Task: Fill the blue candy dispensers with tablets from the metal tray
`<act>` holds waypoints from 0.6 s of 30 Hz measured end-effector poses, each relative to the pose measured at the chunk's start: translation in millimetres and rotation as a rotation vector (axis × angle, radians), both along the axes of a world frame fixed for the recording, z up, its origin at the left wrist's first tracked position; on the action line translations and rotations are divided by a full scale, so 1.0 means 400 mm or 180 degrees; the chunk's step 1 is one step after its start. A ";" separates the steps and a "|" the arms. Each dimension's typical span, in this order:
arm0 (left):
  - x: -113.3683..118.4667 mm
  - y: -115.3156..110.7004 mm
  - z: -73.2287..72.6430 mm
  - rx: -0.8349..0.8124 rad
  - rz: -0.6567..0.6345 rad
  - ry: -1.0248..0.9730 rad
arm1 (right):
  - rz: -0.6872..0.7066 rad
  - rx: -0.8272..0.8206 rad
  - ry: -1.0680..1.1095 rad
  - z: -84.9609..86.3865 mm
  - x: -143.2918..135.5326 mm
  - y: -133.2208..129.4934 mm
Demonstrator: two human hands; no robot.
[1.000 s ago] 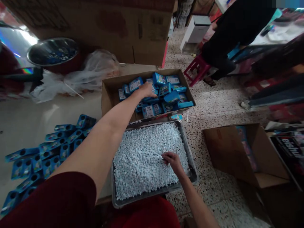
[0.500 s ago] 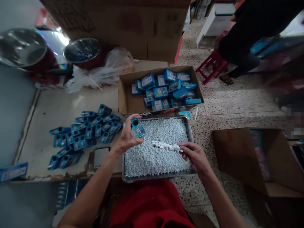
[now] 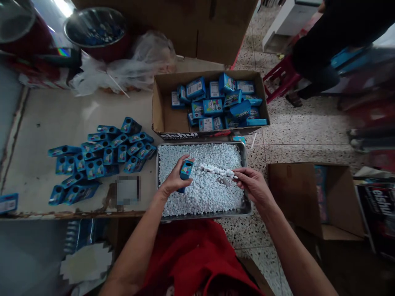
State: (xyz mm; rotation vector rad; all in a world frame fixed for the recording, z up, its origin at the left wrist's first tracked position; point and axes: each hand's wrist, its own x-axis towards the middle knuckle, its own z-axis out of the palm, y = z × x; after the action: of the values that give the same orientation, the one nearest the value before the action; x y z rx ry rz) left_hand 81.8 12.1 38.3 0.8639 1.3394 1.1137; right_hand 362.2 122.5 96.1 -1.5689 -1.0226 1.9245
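Note:
My left hand (image 3: 173,180) grips a small blue box (image 3: 187,169) with a round dark hole in its top, held upright above the left part of a metal tray (image 3: 248,205). Small white pellets (image 3: 200,201) fill the tray. Between the thumb and fingers of my right hand (image 3: 255,184) is a thin, narrow scoop (image 3: 217,170), covered by a row of white pellets. Its tip points left at the box, a short gap away. A small hollow in the pellets shows below the scoop. The scoop's own shape is mostly hidden under its load.
Several blue boxes with round holes (image 3: 108,156) stand on the table at left. Behind the tray, a cardboard box (image 3: 166,117) holds more blue boxes. Metal bowls (image 3: 95,28) and a plastic bag (image 3: 154,57) lie farther back. A seated person (image 3: 321,45) is at upper right.
My left hand has moved right and turned the blue box more upright, nearer the scoop's tip. My right hand still holds the loaded scoop. The camera view has shifted.

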 end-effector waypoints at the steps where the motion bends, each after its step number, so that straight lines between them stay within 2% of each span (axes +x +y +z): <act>1: -0.010 -0.003 0.006 -0.0036 -0.0210 0.0423 | 0.0055 0.0006 -0.0010 0.001 0.006 0.002; 4: -0.030 -0.012 0.018 -0.0198 -0.0490 0.1437 | 0.0294 0.0007 0.0019 0.005 0.017 0.011; 6: -0.030 -0.017 0.018 -0.0192 -0.0543 0.1781 | 0.0429 0.0026 0.0037 0.002 0.018 0.017; 13: -0.009 -0.016 0.015 0.0514 -0.0504 0.2016 | 0.0726 0.0319 -0.0137 -0.025 -0.003 0.040; 18: -0.003 -0.016 -0.006 0.0648 -0.0559 0.1988 | 0.1045 0.0752 -0.0573 -0.006 -0.043 0.045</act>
State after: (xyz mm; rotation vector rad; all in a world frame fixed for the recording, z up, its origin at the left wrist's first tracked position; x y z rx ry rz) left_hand 80.5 5.6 36.1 1.5364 1.6240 0.8810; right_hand 345.1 140.4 93.6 -1.5326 -1.6072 1.8012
